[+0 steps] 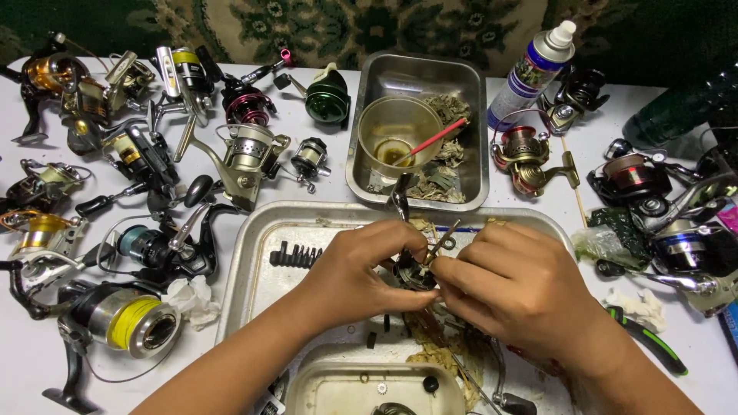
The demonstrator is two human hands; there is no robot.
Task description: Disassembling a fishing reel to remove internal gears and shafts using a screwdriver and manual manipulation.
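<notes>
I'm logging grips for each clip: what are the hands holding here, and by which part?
Both hands hold a dark fishing reel body over the metal tray: the left hand grips its left side, the right hand pinches its right side.

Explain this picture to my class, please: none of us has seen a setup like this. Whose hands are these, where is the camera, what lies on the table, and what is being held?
There is one picture, taken by a camera worn on a person's head, looking down at their own bare hands. No machine is involved.

The left hand and right hand meet over a large metal tray and together grip a small dark fishing reel body, partly hidden by the fingers.

Behind it, a smaller steel tray holds a bowl of yellowish liquid with a red-handled stick, plus crumpled scraps. A spray can stands to its right.

Many fishing reels lie on both sides of the white table, among them one with yellow line and a green one. Green-handled pliers lie at right.
</notes>
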